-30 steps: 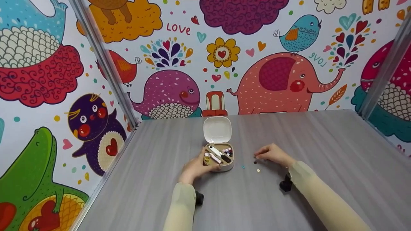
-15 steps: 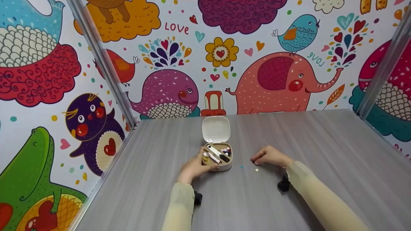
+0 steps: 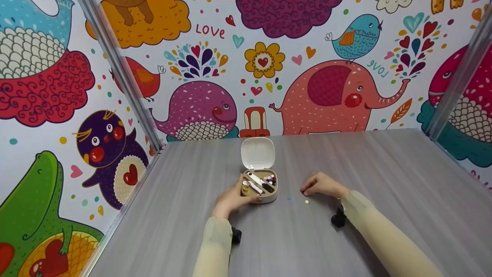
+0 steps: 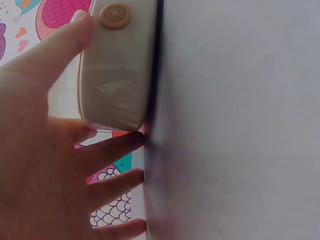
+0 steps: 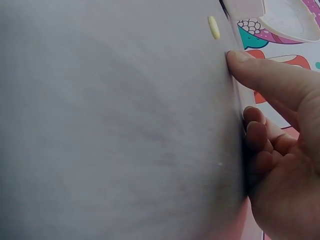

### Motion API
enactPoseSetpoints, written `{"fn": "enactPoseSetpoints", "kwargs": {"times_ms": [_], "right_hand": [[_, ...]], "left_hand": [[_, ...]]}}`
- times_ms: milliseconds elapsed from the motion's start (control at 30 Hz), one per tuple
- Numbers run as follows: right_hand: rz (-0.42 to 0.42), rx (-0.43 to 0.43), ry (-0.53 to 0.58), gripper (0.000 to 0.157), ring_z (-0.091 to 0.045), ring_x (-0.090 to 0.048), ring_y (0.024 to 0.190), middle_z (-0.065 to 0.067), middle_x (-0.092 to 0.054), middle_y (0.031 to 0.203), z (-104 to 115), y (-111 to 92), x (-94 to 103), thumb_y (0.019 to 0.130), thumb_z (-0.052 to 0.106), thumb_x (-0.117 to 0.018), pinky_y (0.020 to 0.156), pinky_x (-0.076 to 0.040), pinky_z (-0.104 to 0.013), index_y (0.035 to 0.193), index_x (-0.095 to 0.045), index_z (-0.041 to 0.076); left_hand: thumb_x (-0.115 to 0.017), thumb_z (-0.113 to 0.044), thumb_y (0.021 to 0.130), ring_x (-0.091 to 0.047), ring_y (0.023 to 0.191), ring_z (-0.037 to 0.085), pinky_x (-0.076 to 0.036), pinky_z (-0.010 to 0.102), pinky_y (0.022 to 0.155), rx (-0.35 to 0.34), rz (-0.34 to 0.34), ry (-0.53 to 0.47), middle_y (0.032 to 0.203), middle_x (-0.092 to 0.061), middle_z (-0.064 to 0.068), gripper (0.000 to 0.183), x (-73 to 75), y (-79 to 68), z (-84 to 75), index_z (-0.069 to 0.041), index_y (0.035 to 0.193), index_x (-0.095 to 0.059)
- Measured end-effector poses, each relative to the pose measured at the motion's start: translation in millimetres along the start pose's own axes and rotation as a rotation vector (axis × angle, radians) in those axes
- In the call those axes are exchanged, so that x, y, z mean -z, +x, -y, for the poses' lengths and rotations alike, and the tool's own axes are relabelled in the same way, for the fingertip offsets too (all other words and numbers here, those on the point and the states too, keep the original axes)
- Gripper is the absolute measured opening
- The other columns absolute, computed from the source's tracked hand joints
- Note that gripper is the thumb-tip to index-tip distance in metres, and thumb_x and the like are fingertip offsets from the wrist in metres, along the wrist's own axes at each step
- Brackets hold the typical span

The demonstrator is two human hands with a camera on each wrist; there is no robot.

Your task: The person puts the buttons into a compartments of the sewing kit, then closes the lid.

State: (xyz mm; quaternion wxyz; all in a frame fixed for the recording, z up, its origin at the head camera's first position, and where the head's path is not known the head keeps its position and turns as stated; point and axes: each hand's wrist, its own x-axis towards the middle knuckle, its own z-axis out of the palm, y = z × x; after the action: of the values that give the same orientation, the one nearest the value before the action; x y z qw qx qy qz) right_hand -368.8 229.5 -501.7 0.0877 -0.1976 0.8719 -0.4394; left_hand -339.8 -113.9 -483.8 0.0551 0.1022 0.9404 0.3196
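An opened sewing box (image 3: pixel 269 198) with a white lid (image 3: pixel 258 153) stands on the table. My left hand (image 3: pixel 230 201) grips its near left corner, thumb along the front and forefinger at the side. In the left wrist view, a brown button-shaped catch (image 4: pixel 115 16) shows near the thumb, and the other fingers are spread against the tabletop. To the right of the box, my right hand (image 3: pixel 324 185) pinches a small dark button (image 3: pixel 302 191), mostly hidden by the fingertips, at the table surface. Close by lie a blue button (image 3: pixel 289 198) and a cream button (image 3: pixel 306 201).
Inside the box, a white-and-black tool (image 3: pixel 259 181) lies across the middle, with several small coloured spools (image 3: pixel 271 179) to its right and a gold piece (image 3: pixel 246 188) at the left. Patterned walls bound the grey table (image 3: pixel 184 231) at the back and sides.
My right hand has moved slightly left and down onto the dark button, which lay bare on the table before and is now at the fingertips. The left hand stays on the box.
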Motion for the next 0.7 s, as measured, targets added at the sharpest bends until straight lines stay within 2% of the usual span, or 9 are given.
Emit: {"fn": "enactPoseSetpoints", "kwargs": {"times_ms": [200,433,700], "right_hand": [[0.000,-0.021,0.001,0.011,-0.016,-0.053,0.078,-0.006,-0.062,0.089,2.0,-0.1,0.5,0.079,0.008,-0.079,0.066,-0.046,-0.025,0.087,-0.075,0.001],[-0.014,-0.013,0.008,0.013,-0.010,-0.053,0.068,-0.001,-0.065,0.076,1.1,0.7,-0.6,0.077,0.008,-0.080,0.061,-0.044,-0.023,0.079,-0.073,-0.002],[-0.023,-0.025,0.032,0.014,-0.007,-0.049,0.061,0.004,-0.062,0.069,2.4,0.3,2.2,0.080,0.011,-0.078,0.055,-0.040,-0.020,0.079,-0.074,-0.003]], "left_hand": [[-0.067,-0.066,0.078,-0.044,0.128,0.042,-0.035,0.058,0.102,-0.003,0.002,-0.007,0.147,-0.039,0.024,0.107,-0.9,1.1,1.0,-0.013,0.156,-0.018],[-0.066,-0.065,0.079,-0.048,0.125,0.042,-0.037,0.058,0.099,-0.004,-0.002,0.037,0.143,-0.044,0.025,0.105,-0.8,-0.9,0.1,-0.012,0.156,-0.019],[-0.067,-0.063,0.080,-0.048,0.125,0.042,-0.038,0.058,0.099,-0.010,-0.001,0.034,0.143,-0.044,0.026,0.104,0.3,-0.6,-1.4,-0.011,0.156,-0.019]]}}
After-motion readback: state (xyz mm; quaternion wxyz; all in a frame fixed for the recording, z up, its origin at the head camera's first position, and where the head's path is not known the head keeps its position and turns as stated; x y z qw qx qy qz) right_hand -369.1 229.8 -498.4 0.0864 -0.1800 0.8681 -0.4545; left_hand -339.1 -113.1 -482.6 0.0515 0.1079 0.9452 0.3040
